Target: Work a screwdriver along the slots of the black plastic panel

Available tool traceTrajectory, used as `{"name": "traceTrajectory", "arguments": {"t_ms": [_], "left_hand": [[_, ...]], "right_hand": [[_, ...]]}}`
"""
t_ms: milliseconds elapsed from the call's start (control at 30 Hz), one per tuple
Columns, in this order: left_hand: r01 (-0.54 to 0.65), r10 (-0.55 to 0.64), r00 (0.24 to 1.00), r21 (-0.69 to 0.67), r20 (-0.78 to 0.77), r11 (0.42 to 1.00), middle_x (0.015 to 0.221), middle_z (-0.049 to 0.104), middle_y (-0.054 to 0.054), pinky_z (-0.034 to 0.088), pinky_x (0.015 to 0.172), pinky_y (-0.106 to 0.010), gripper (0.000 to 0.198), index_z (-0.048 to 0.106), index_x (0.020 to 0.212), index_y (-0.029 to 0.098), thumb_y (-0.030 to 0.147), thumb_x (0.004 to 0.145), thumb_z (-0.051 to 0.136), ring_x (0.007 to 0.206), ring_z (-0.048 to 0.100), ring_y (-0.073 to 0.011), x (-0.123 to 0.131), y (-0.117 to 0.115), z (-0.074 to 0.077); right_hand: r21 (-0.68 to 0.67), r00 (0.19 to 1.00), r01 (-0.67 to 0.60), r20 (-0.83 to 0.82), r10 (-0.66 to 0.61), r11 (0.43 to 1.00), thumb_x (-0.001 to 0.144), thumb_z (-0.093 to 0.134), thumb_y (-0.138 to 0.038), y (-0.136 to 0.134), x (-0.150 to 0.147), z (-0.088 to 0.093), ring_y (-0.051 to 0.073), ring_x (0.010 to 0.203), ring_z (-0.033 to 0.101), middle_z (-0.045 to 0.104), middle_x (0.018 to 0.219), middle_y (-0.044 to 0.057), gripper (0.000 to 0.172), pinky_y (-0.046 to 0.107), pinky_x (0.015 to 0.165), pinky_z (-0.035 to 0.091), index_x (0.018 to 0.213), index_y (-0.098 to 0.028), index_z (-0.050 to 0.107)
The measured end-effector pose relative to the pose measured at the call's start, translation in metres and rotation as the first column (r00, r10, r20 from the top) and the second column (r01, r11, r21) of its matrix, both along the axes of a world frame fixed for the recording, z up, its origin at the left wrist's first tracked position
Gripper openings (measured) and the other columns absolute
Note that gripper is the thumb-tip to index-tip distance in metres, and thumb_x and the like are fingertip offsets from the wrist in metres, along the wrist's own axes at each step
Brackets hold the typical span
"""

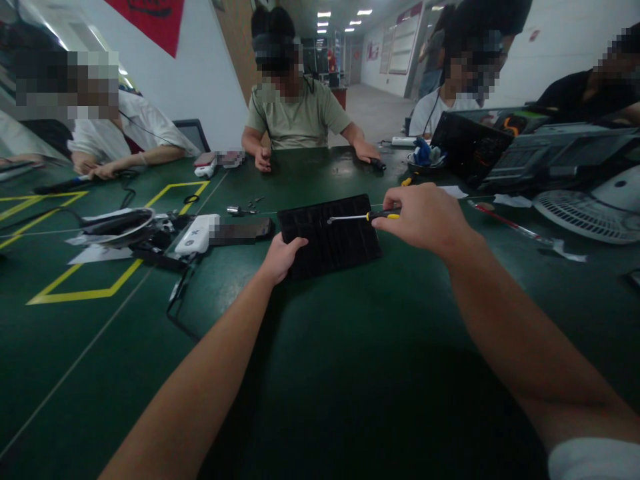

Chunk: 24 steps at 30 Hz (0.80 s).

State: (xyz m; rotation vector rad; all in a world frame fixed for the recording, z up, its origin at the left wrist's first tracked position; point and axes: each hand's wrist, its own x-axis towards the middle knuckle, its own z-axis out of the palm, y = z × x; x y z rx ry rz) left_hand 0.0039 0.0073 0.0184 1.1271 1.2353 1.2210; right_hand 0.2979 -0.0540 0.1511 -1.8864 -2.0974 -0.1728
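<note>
The panel (345,243) was black all over; the screwdriver (371,216) had a silver shaft (350,217) and a yellow-and-black handle (384,215). I saw a deep green tabletop (125,373) patterned with angular yellow tape outlines (70,299), a sage-green T-shirt (300,117), a white fan (590,217) and a red banner (167,33) with black strokes (149,11).

A person's left hand (283,259) grips the left edge of a black panel (345,248) at a green table (375,333), while the right hand (425,217) holds a yellow-and-black screwdriver (351,217), its tip at the panel's face. Small metal parts (240,210) lie beyond the panel's left side, near a dark flat device (245,231). A white fan (593,208) lies at right, by a grey case (555,157). Across the table, a co-worker (300,113) in a green shirt rests one hand beside a small dark object (378,165).
</note>
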Motion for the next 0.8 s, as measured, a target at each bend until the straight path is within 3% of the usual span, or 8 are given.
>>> {"name": "traceTrajectory", "arguments": {"t_ms": [300, 800], "left_hand": [[-0.004, 0.004, 1.0, 0.003, -0.007, 1.0, 0.099, 0.082, -0.007, 0.066, 0.106, -0.054, 0.043, 0.073, 0.103, 0.02, 0.032, 0.064, 0.086, 0.106, 0.081, -0.0336, 0.0001, 0.0002, -0.0003], [-0.001, 0.001, 1.0, -0.01, -0.004, 1.0, 0.103, 0.082, -0.008, 0.066, 0.105, -0.051, 0.041, 0.072, 0.104, 0.021, 0.03, 0.067, 0.085, 0.108, 0.081, -0.0334, 0.0003, -0.0012, 0.0019]], "right_hand": [[-0.038, 1.0, -0.002, 0.015, 0.002, 0.999, 0.094, 0.076, -0.053, -0.0002, -0.005, 0.0011, 0.034, 0.094, 0.072, 0.084, 0.104, 0.014, 0.032, 0.041, 0.073, 0.043, 0.107, -0.026, 0.086], [0.013, 1.0, 0.017, 0.0, -0.017, 1.0, 0.093, 0.08, -0.054, 0.0016, -0.0028, -0.0011, 0.035, 0.095, 0.072, 0.084, 0.105, 0.013, 0.031, 0.042, 0.074, 0.046, 0.108, -0.029, 0.087]]}}
